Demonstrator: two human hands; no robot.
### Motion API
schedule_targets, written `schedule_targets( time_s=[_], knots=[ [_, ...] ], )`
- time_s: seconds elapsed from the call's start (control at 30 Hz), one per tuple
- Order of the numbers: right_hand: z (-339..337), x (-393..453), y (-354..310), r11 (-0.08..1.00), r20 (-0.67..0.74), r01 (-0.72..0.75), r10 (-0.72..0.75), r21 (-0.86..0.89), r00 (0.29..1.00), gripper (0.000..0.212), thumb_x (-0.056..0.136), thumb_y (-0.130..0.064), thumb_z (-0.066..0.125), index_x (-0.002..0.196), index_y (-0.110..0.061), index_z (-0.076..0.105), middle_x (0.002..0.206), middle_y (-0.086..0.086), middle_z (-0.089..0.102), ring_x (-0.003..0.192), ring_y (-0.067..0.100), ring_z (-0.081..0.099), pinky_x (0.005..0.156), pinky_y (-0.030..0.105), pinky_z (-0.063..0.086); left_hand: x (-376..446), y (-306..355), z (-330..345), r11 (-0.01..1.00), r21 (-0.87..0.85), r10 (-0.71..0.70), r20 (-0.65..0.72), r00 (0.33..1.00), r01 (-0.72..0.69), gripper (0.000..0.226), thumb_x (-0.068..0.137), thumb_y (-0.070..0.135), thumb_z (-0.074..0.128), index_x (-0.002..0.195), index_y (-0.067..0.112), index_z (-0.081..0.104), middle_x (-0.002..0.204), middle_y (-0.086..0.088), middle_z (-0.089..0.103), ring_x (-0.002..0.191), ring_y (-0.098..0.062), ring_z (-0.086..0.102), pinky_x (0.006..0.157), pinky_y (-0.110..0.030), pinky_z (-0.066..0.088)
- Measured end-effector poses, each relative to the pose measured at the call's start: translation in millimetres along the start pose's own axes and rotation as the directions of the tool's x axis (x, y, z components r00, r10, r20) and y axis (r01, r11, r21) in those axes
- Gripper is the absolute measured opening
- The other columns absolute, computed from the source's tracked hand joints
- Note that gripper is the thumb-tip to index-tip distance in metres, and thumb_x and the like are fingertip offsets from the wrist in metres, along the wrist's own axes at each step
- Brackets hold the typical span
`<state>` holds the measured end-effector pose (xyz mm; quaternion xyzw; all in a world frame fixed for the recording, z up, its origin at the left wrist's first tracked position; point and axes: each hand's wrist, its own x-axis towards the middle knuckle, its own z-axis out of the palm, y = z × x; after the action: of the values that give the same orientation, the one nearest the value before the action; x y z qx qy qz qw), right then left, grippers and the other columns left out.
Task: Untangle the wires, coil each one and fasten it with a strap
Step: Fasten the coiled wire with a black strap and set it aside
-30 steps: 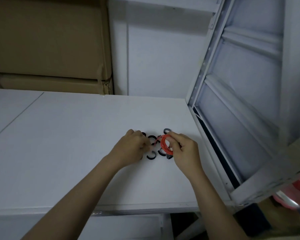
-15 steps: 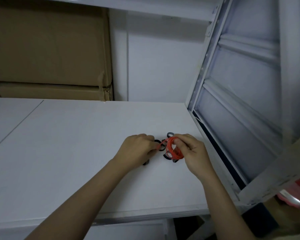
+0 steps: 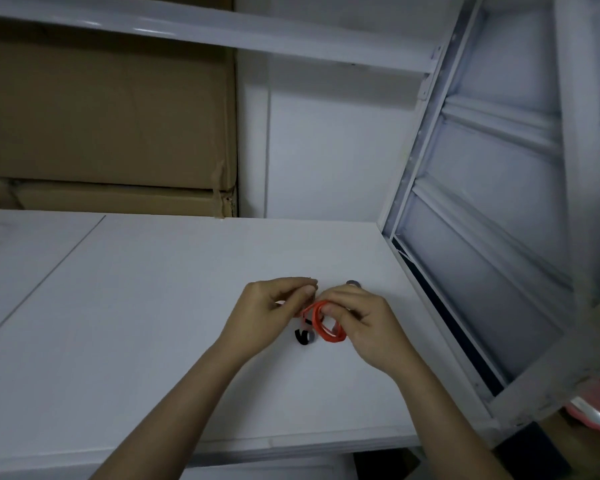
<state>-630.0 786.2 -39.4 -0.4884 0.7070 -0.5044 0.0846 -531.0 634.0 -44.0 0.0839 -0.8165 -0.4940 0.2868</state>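
head view: white tabletop [image 3: 153, 323], work sits toward its right edge, nearer the front
wire: orange coil [image 3: 326, 323] held just above the surface
right hand [image 3: 364, 327]: fingers curled, pinching the coil
left hand [image 3: 267, 313]: fingertips pinched at the coil's left side — on the wire or a strap, cannot tell
strap: black loop [image 3: 303, 337] lying just below the coil
step: fastening the coiled wire
next: likely wrap strap round the bundle — keep loops pinched

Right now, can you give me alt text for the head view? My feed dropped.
Two hands meet over a white table: the right hand grips an orange wire coil while the left hand pinches something small at the coil's edge. A black strap lies curled on the table just below the coil; cardboard boxes stand behind.
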Motion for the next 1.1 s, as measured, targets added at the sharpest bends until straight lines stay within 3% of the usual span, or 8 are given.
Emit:
schedule_targets(
  time_s=[0.1,0.2,0.3,0.4,0.67,0.83,0.93,1.1],
  knots=[
    [5.3,-1.2,-3.3,0.999,-0.005,0.041,-0.042,-0.021,0.999,0.021,0.091,-0.011,0.053,0.096,-0.016,0.073,0.099,-0.005,0.067,0.099,0.009,0.061,0.086,0.015,0.044,-2.5,3.5,-0.7,0.960,-0.233,-0.169,-0.030,0.985,0.158,0.018,0.086,0.004,0.066,0.097,0.017,0.072,0.090,0.005,0.075,0.085,-0.012,0.071,0.076,-0.024,0.056],
    [10.8,-3.1,-5.7,1.000,-0.032,0.005,-0.006,-0.008,0.999,0.021,0.092,-0.006,0.057,0.094,-0.020,0.072,0.095,-0.007,0.058,0.090,0.002,0.058,0.077,0.010,0.042,-6.1,8.6,-1.8,0.925,-0.333,-0.203,-0.035,0.979,0.180,0.019,0.084,-0.003,0.066,0.096,0.011,0.070,0.087,0.001,0.075,0.081,-0.016,0.072,0.072,-0.023,0.057],
    [15.7,-5.2,-8.1,1.000,-0.045,-0.028,0.028,0.008,0.999,0.027,0.092,-0.005,0.058,0.092,-0.029,0.070,0.093,-0.005,0.058,0.087,0.003,0.059,0.072,0.011,0.045,-10.0,13.9,-3.8,0.926,-0.339,-0.185,-0.022,0.983,0.166,0.016,0.085,-0.002,0.066,0.094,0.010,0.069,0.082,-0.001,0.074,0.074,-0.018,0.072,0.064,-0.020,0.054],
    [18.8,-7.2,-11.8,0.998,-0.060,-0.052,0.053,0.023,0.997,0.032,0.092,-0.009,0.059,0.089,-0.039,0.068,0.090,-0.008,0.065,0.086,0.008,0.062,0.074,0.014,0.047,-13.6,12.2,-10.9,0.937,-0.303,-0.174,0.031,0.984,0.175,0.015,0.087,0.002,0.066,0.095,0.014,0.068,0.085,-0.004,0.071,0.073,-0.023,0.071,0.073,-0.031,0.058],
    [20.6,-6.4,-26.2,0.987,0.003,-0.162,0.162,0.008,0.987,0.028,0.094,-0.013,0.056,0.087,-0.037,0.067,0.079,-0.011,0.066,0.069,0.003,0.059,0.066,0.014,0.045,-20.1,12.5,-25.5,0.897,-0.371,-0.228,0.084,0.970,0.242,0.013,0.088,0.003,0.065,0.099,0.011,0.066,0.085,-0.002,0.069,0.074,-0.021,0.071,0.072,-0.026,0.056],
    [28.1,-8.9,-27.0,0.987,-0.041,-0.159,0.157,-0.035,0.987,0.023,0.094,-0.015,0.057,0.089,-0.034,0.068,0.083,-0.010,0.068,0.078,0.003,0.062,0.071,0.015,0.047,-25.6,12.4,-31.8,0.905,-0.334,-0.249,0.083,0.965,0.263,0.013,0.089,0.006,0.064,0.100,0.013,0.067,0.083,0.002,0.069,0.072,-0.017,0.070,0.072,-0.027,0.058],
    [33.3,-9.7,-28.4,0.984,-0.062,-0.149,0.144,-0.095,0.988,0.018,0.094,-0.019,0.057,0.093,-0.032,0.070,0.085,-0.013,0.068,0.084,0.002,0.063,0.074,0.016,0.049,-32.4,13.3,-33.9,0.909,-0.321,-0.260,0.065,0.963,0.267,0.013,0.090,0.004,0.062,0.099,0.013,0.066,0.088,-0.004,0.068,0.069,-0.019,0.069,0.072,-0.030,0.058],
    [52.3,-3.6,-42.0,0.996,0.026,-0.068,0.069,-0.058,0.997,0.026,0.095,-0.016,0.056,0.088,-0.039,0.067,0.076,-0.021,0.066,0.072,0.000,0.061,0.069,0.016,0.047,-50.1,18.4,-48.5,0.873,-0.397,-0.310,-0.002,0.951,0.284,0.014,0.091,0.002,0.059,0.101,0.010,0.066,0.095,-0.013,0.067,0.077,-0.021,0.071,0.071,-0.024,0.056]
  ],
)
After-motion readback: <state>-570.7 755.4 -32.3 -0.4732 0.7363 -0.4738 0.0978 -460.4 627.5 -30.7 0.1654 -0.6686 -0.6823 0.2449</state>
